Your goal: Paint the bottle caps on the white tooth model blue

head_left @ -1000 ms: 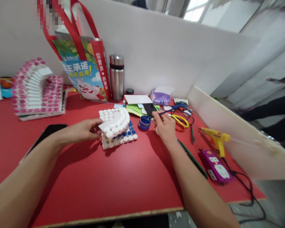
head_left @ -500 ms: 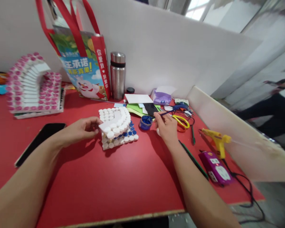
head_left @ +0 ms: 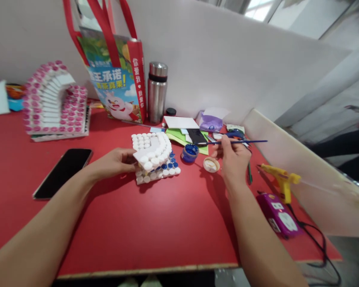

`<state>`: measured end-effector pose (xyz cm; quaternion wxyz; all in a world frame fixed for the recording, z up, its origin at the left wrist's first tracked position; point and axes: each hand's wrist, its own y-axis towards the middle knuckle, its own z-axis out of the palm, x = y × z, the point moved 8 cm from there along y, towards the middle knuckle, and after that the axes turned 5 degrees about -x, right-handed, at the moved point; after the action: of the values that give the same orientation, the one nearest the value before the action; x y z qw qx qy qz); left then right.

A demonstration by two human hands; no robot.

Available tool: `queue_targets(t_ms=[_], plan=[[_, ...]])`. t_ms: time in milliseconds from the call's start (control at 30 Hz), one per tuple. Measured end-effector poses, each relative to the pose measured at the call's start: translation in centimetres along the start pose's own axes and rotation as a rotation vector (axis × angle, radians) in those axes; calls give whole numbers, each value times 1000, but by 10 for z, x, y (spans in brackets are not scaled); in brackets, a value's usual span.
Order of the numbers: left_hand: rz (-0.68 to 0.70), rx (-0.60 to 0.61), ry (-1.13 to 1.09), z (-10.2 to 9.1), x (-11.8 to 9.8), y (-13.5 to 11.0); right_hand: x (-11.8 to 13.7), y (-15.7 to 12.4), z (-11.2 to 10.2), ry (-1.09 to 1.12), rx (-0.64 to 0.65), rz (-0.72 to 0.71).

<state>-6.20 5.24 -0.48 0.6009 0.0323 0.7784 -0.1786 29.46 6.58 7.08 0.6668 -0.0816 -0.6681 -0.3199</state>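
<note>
My left hand (head_left: 115, 162) grips the left side of a small model (head_left: 154, 157) made of white bottle caps, with some caps painted blue along its right base. It stands on the red table (head_left: 143, 223). My right hand (head_left: 233, 158) pinches a thin blue paintbrush (head_left: 231, 142), held level with its tip over an open pot of blue paint (head_left: 190, 152). The pot's lid (head_left: 211, 164) lies upside down just left of my right hand.
A black phone (head_left: 63, 172) lies at the left. Behind stand a pink-capped model (head_left: 55, 104), a red shopping bag (head_left: 116, 77) and a steel flask (head_left: 156, 92). Papers and scissors sit at the back right; a yellow glue gun (head_left: 281, 178) and purple power strip (head_left: 277, 217) at the right.
My right hand has shifted right and the brush now lies level over the paint pot, uncovering the lid. The camera view has shifted, so everything sits a little further right.
</note>
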Motion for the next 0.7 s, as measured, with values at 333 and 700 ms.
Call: queue_targets(t_ms=[333, 700], plan=[[75, 47, 86, 10, -11, 0, -3, -10, -12, 300, -101, 367], [153, 70, 78, 28, -18, 2, 34, -110, 3, 139, 287, 34]])
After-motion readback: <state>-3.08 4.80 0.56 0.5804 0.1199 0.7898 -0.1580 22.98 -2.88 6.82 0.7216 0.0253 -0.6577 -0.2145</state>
